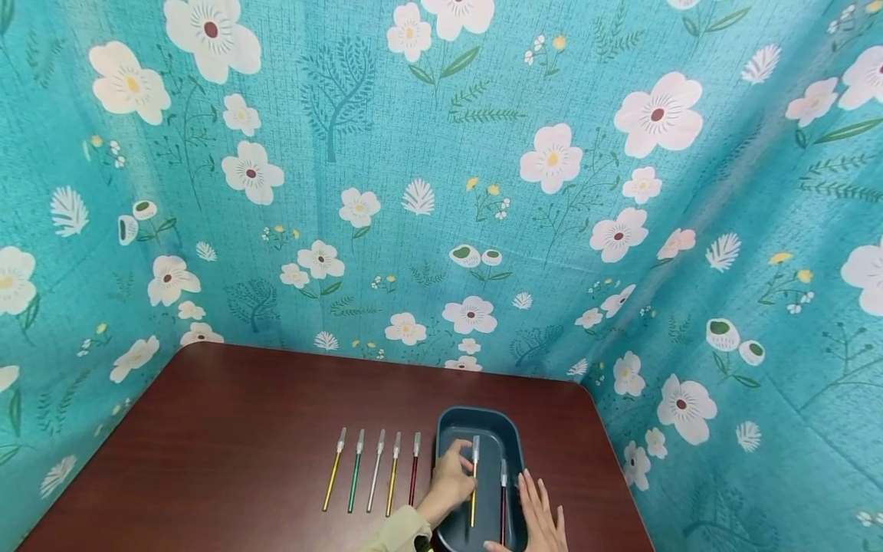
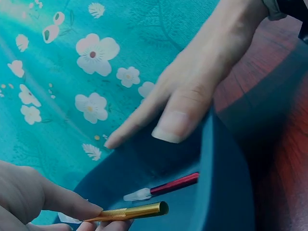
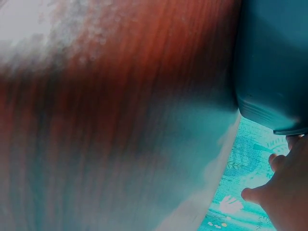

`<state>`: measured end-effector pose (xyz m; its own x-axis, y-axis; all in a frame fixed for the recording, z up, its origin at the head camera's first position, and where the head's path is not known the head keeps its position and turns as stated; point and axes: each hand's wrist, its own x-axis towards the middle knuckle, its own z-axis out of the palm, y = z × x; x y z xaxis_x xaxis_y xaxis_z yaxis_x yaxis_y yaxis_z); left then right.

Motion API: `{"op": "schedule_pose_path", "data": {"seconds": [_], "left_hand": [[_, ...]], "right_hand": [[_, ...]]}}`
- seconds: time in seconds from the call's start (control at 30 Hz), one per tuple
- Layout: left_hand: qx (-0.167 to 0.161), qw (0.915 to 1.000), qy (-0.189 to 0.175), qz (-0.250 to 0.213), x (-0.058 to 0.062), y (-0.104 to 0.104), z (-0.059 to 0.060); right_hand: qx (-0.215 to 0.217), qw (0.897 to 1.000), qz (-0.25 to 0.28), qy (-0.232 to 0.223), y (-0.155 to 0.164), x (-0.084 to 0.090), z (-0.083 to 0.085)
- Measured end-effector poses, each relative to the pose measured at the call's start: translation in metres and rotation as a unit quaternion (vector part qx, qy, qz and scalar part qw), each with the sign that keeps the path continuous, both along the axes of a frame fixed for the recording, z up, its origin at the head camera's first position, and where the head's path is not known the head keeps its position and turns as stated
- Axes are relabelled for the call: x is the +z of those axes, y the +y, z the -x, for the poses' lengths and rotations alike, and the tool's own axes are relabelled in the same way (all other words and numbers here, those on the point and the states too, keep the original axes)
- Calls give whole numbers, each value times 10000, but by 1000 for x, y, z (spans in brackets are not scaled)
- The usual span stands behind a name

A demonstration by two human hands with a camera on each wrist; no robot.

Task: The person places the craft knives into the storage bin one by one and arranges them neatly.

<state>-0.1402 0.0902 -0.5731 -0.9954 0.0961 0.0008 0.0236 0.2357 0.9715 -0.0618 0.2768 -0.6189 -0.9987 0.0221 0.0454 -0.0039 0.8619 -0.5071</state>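
Floral-curtained walls enclose the brown counter (image 1: 241, 429) where my left hand (image 1: 451, 479) pinches the gold pen (image 1: 474, 483) over the blue tray (image 1: 451, 425) for controlled handling, while my right hand (image 1: 541, 517), fingers spread flat, steadies the tray's near rim beside the red pen (image 1: 503, 502).

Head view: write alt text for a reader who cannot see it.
A person's left hand pinches a gold craft knife over a dark blue tray that also holds a red knife, while the right hand rests flat at the tray's right edge. Five more capped knives lie in a row on the brown table, before floral teal fabric.
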Motion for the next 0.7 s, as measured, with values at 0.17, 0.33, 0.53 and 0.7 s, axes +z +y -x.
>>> {"op": "schedule_pose_path", "data": {"seconds": [0.17,0.33,0.53,0.7], "left_hand": [[35,9998,-56,213,-7,7,0],[60,9997,-54,215,-16,14,2],[206,9957,309,850,-25,25,2],[150,9952,107,957,-23,33,2]], "right_hand": [[-25,10000,-63,18,-1,-1,0],[-19,10000,-90,11,0,-2,1],[76,9996,-72,248,3,-6,1],[58,9993,11,374,4,-5,-1]]}}
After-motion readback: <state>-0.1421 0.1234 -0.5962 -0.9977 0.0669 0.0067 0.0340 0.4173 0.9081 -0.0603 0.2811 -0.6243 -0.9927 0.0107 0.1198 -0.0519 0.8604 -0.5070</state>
